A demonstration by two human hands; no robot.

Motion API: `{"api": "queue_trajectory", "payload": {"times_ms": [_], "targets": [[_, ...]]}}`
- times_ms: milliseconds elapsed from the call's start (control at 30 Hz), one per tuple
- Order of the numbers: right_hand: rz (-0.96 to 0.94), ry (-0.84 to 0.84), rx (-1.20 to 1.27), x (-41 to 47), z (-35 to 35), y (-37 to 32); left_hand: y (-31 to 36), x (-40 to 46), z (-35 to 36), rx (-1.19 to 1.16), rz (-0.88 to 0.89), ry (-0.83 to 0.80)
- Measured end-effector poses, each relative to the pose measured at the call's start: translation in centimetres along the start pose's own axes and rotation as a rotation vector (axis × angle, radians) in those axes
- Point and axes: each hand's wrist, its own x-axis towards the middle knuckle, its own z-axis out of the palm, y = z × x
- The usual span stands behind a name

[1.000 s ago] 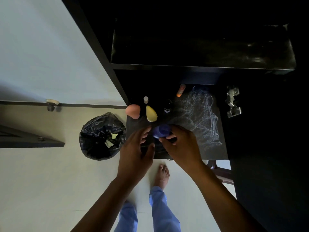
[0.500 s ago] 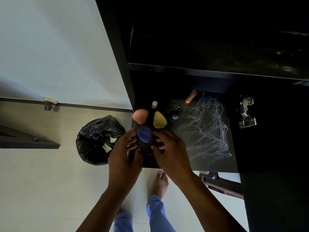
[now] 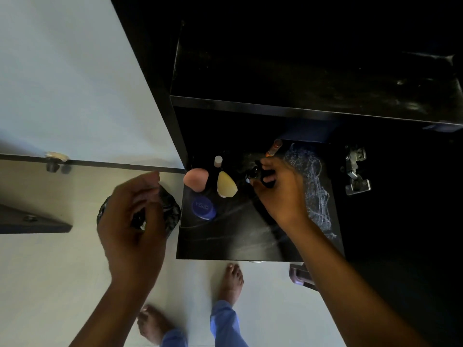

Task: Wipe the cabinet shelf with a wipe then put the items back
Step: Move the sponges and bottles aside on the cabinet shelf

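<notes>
On the dark lower shelf (image 3: 238, 241) lie a blue round jar (image 3: 203, 208), a pink sponge (image 3: 196, 179), a yellow sponge (image 3: 226, 184), a small white-capped vial (image 3: 218, 161) and an orange tube (image 3: 274, 147). My right hand (image 3: 280, 189) reaches over the shelf and its fingers close on a small dark bottle (image 3: 253, 174). My left hand (image 3: 134, 221) hovers left of the shelf over the floor, fingers loosely apart, holding nothing. The upper shelf (image 3: 300, 78) is dark and bare.
A black bin bag (image 3: 170, 211) stands on the floor behind my left hand. White scribble marks (image 3: 313, 186) cover the shelf's right part. A metal hinge (image 3: 355, 169) sits on the right cabinet wall. An open door edge (image 3: 35, 221) juts in at left. My feet are below.
Both hands let go of the blue jar, which now rests on the shelf's left side. My right hand moved back-right onto the small dark bottle; my left hand drew away to the left.
</notes>
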Motion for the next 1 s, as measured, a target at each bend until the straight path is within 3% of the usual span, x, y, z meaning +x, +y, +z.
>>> {"api": "queue_trajectory", "payload": {"times_ms": [133, 300, 500, 633, 1000], "targets": [[-0.088, -0.036, -0.037, 0.6, 0.8, -0.1, 5.9, 1.7, 0.1, 0.12, 0.335, -0.07], [-0.045, -0.024, -0.076, -0.2, 0.3, -0.5, 13.0, 2.5, 3.4, 0.258, 0.543, -0.41], [0.008, 0.128, -0.099, -1.7, -2.1, -0.1, 15.3, 3.1, 11.7, 0.697, 0.446, -0.601], [0.132, 0.113, -0.055, -2.2, -3.4, 1.6, 14.6, 2.8, 15.9, 0.855, 0.396, -0.746], [0.173, 0.154, -0.037, -1.9, -3.6, 4.1, 7.5, 5.5, 23.3, 1.094, 0.337, -0.814]]}}
